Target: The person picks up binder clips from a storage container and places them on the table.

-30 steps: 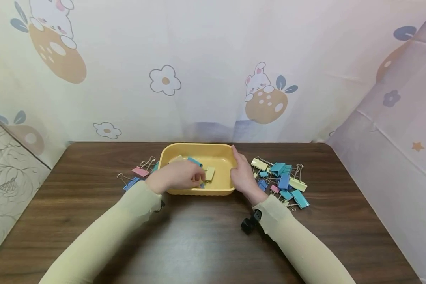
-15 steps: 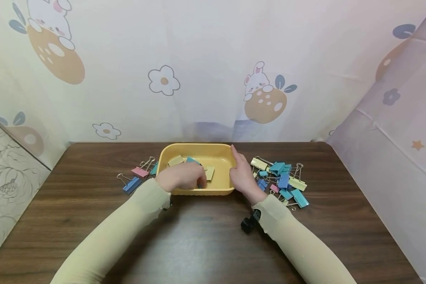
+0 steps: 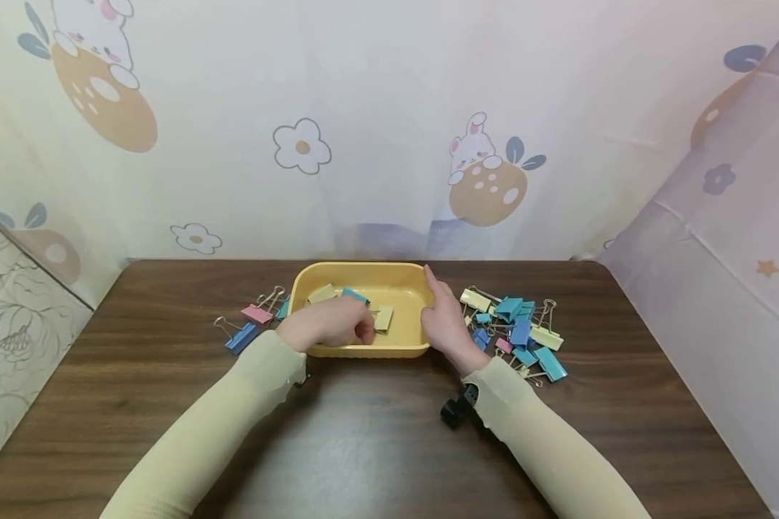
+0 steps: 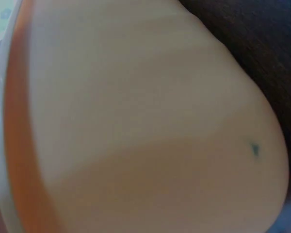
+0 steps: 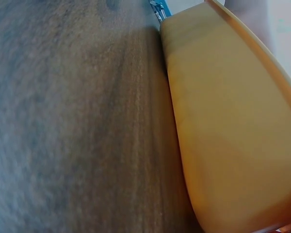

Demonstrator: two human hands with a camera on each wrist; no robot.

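A yellow plastic box [image 3: 405, 352] stands at the back of the table. My left hand [image 3: 331, 321] reaches over its front left rim, with fingers curled down inside. A small blue binder clip [image 3: 363, 337] shows at those fingertips, mostly covered by them, and they seem to pinch it. Beside the fingers lies a pale yellow binder clip [image 3: 384, 318]; behind the hand are a blue binder clip [image 3: 354, 294] and another pale yellow one [image 3: 322, 293]. My right hand [image 3: 446, 324] grips the box's right end, index finger along the rim. Both wrist views show mainly the box's outer wall [image 4: 136, 107].
To the right of the box is a loose pile of binder clips [image 3: 519, 331] in several colours. On the left lie a pink binder clip [image 3: 257, 314], a blue one [image 3: 241, 337] and a teal one [image 3: 283, 308]. A patterned curtain [image 3: 376, 144] hangs behind the table.
My left hand has shifted slightly within the box, and its fingers now cover more of the small blue binder clip. The right hand keeps its place on the box.
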